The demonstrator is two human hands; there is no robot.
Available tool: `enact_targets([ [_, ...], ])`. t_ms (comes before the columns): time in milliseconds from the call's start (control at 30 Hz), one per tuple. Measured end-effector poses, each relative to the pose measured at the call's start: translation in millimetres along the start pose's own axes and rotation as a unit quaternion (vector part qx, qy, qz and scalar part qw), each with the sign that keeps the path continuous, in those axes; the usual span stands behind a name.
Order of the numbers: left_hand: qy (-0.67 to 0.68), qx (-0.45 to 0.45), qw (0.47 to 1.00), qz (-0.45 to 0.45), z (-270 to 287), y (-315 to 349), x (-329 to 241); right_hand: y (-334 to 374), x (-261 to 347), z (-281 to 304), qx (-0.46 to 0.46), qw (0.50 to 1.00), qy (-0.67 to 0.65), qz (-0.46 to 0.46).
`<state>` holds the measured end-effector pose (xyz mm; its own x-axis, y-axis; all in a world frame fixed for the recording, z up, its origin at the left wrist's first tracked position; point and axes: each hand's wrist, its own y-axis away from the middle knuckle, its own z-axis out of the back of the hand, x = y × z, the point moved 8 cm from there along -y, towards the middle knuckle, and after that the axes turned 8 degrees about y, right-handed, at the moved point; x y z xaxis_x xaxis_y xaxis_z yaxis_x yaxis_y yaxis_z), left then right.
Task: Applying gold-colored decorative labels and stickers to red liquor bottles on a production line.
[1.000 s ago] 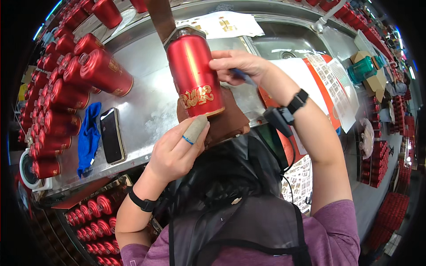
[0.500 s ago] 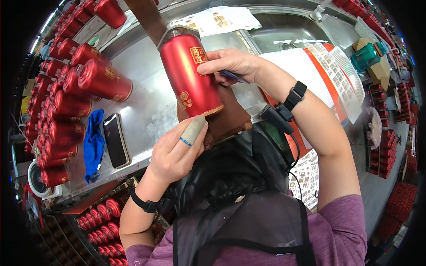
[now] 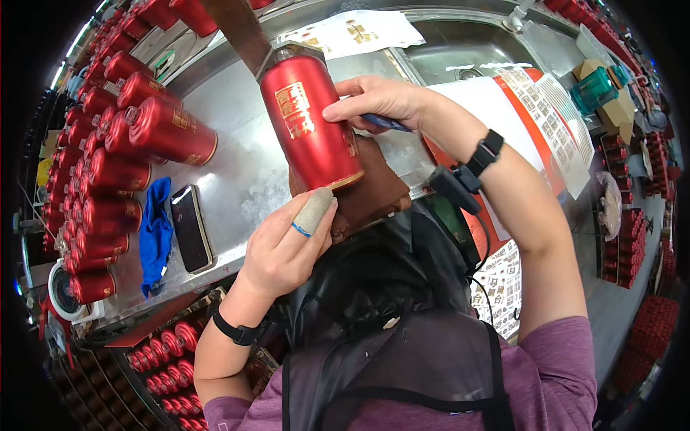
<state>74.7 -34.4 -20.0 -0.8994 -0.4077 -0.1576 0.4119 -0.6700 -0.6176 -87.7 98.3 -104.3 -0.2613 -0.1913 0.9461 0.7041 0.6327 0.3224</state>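
Observation:
A red metal bottle [image 3: 310, 118] with gold labels stands tilted in front of me, its base over a brown cloth pad [image 3: 374, 194]. My left hand [image 3: 284, 248] supports the base from below, and its thumb, wrapped in a beige finger cot, presses the bottom rim. My right hand [image 3: 377, 100] lies against the bottle's right side, fingertips on the red wall. It pinches a thin blue-handled tool [image 3: 386, 123], whose tip is hidden behind the bottle.
Several red bottles [image 3: 169, 129] lie along the left of the steel worktop [image 3: 237, 179]. A blue rag [image 3: 154, 233] and a black phone [image 3: 190, 228] lie near its front edge. Label sheets [image 3: 356, 32] and a sink [image 3: 467, 50] are behind; more bottles [image 3: 162, 348] fill a crate below.
The bottle has been turned about its axis, so a gold label now faces me high on its side. Both hands have stayed on it, and the right fingers have shifted lower.

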Motion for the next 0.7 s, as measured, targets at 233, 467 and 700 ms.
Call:
enact_targets([
  [233,-0.019,0.008,1.0,-0.005,-2.3,-7.2,-0.5,18.2,59.7,0.2,-0.134,0.887,0.44,-0.039],
  [467,-0.02,0.063,0.997,-0.035,-5.5,-18.0,-5.1,20.5,25.8,10.6,-0.132,0.967,0.214,-0.041],
  [700,-0.012,0.081,0.996,-0.021,-36.2,-51.7,-12.9,16.2,22.2,13.1,-0.228,0.935,0.265,0.067],
])
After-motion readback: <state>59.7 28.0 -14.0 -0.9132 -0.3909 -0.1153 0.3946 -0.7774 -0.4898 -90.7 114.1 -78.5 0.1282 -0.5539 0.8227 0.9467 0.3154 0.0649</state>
